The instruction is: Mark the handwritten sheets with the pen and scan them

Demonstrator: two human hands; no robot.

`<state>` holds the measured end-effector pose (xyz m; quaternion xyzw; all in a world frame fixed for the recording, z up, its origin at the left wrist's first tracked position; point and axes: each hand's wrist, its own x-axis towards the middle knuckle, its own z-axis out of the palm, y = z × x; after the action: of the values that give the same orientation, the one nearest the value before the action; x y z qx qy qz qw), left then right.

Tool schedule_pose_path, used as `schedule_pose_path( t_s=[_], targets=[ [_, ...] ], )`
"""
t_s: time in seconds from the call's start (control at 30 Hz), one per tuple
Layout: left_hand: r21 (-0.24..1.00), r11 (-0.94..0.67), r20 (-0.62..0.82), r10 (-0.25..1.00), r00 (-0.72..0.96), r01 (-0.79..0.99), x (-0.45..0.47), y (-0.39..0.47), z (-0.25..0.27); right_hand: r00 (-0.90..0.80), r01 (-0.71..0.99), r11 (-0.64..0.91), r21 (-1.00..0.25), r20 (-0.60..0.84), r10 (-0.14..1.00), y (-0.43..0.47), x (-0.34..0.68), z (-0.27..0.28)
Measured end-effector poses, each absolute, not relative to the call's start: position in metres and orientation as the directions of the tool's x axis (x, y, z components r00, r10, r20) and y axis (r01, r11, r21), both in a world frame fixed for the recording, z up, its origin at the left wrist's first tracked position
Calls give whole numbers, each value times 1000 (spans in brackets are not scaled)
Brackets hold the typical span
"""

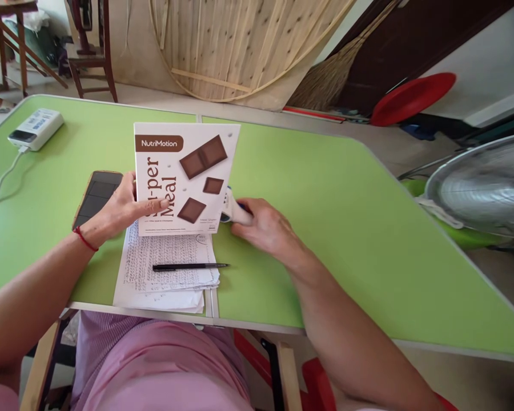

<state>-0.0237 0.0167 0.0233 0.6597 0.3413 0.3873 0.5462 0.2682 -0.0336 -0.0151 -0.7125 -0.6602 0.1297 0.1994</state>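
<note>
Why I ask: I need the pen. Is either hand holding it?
No, the pen lies on the papers; the left hand holds a box and the right hand a white object.

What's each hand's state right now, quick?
Left hand: holding the box, thumb across its front.
Right hand: closed around a white device, its far end hidden behind the box.

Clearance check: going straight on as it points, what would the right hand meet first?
Probably the NutriMotion box, the white tool in the right hand leading; the box hides its tip, so depth is unclear.
</note>
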Motion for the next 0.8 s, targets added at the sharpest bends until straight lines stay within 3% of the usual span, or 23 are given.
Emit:
schedule_pose_path(
  t_s=[0.1, 0.17, 0.23, 0.3, 0.4, 0.5, 0.8],
  targets=[
    [985, -171, 139, 867, 479, 22, -24, 17, 23, 252, 680, 38, -733, 282, 926, -37, 268, -11],
    [986, -168, 139, 856, 498, 15, -24, 17, 24, 257, 429, 182, -885, 313, 914, -47, 263, -5],
    [984, -176, 141, 850, 507, 21, -23, 16, 25, 74, 173, 247, -954, 263, 962, -60, 254, 2],
    [980, -192, 146, 849, 508, 40, -23, 15, 27, -167, 34, 179, -983, 171, 971, -73, 242, 7],
    [974, -219, 156, 845, 512, 64, -24, 15, 29, -328, 23, 47, -999, 37, 944, -86, 225, 6],
    [975, -211, 147, 849, 508, 69, -24, 15, 29, -321, 79, -42, -996, -66, 945, -87, 213, 0],
    [969, -235, 169, 851, 498, 72, -23, 14, 31, -298, -32, -140, -990, -125, 946, -84, 205, -5]
  ],
)
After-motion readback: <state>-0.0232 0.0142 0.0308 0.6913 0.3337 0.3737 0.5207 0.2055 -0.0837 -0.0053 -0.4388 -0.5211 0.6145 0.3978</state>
